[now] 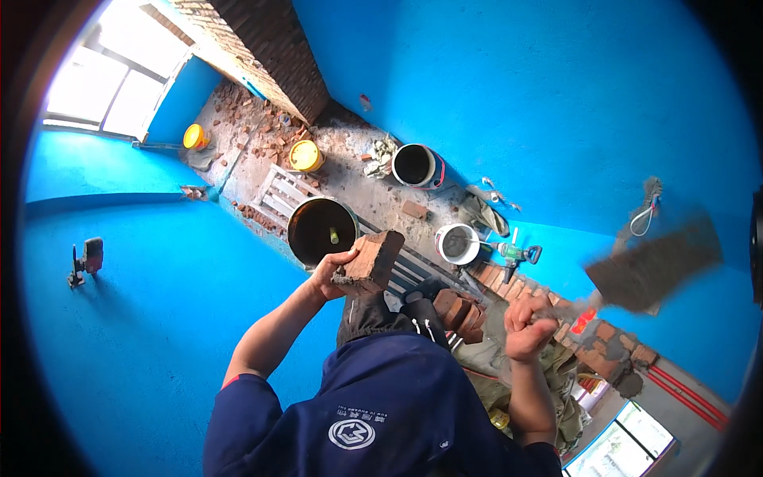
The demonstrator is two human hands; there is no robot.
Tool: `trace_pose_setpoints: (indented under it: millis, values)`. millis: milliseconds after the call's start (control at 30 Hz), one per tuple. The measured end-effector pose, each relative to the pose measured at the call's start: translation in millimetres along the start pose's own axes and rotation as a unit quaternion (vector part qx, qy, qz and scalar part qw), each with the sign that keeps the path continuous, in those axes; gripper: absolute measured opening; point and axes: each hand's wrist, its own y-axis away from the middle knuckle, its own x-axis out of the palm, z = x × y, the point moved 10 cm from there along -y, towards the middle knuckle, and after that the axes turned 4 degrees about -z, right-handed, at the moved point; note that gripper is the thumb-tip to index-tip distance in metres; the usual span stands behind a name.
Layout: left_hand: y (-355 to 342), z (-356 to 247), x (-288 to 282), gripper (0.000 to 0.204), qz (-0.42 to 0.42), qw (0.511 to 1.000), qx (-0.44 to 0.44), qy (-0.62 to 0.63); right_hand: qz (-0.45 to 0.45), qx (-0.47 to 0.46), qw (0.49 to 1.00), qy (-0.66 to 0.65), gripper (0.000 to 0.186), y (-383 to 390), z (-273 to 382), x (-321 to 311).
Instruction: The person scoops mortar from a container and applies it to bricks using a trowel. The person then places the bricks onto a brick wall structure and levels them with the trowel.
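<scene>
We have the brick (pixel 375 261) raised in our left hand (pixel 327 275), well to the left of the low brick wall (pixel 606 350), and our right hand (pixel 528 327) is the nearer one to that wall. The brick's long axis seems to slant from lower left to upper right. Our left fingers are clamped on its left side; our right fingers are curled tight round the handle of the trowel (pixel 658 264) (its blade, badly blurred, lies out to the right).
</scene>
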Motion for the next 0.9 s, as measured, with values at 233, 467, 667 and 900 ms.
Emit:
trace_pose_setpoints:
  millis: [233, 467, 667, 900]
  values:
    - [-6, -10, -20, 0.052, -0.029, 0.999, 0.007, -0.018, 0.118, 0.010, 0.833, 0.540, 0.032, 75, -176, -51]
    - [23, -50, -19, 0.051, -0.062, 0.967, 0.068, -0.237, 0.075, 0.152, 0.837, 0.520, 0.042, 27, -129, -52]
    - [22, -88, 34, 0.044, -0.085, 0.821, 0.197, -0.529, 0.103, 0.117, 0.888, 0.433, 0.038, 5, -70, 6]
    - [18, -95, 62, 0.046, -0.097, 0.789, 0.199, -0.573, 0.083, -0.130, 0.960, 0.232, 0.044, 1, -29, 46]
